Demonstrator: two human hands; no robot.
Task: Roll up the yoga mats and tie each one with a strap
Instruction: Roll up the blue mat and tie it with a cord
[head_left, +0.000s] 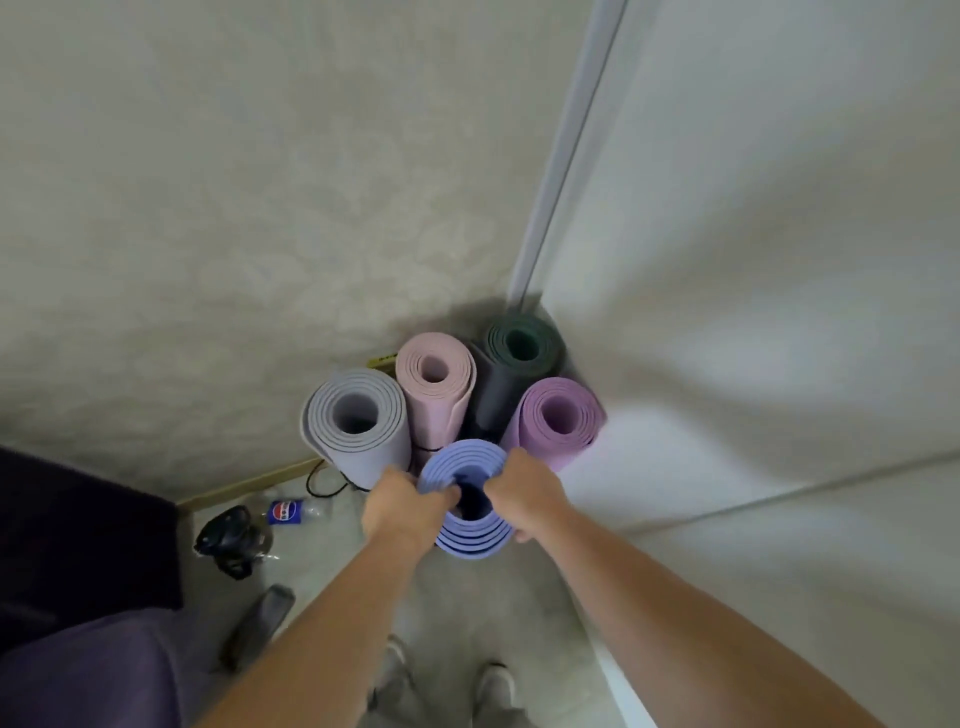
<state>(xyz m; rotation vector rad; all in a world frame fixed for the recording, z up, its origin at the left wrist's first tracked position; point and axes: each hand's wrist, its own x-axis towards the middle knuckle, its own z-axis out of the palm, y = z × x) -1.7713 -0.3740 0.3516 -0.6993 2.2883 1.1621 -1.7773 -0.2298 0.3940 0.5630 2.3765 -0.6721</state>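
Both bare arms reach forward and down. The left hand (400, 506) and right hand (524, 496) each grip opposite rims of the upright periwinkle-blue rolled foam yoga mat (462, 457), fingers curled into its hollow core. It stands on end between them, just before the grey-lavender rolled mat (356, 415) and purple rolled mat (558, 415).

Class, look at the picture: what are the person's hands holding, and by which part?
The left hand and right hand both grip the upright rolled blue yoga mat by its top end, one on each side of the rim.
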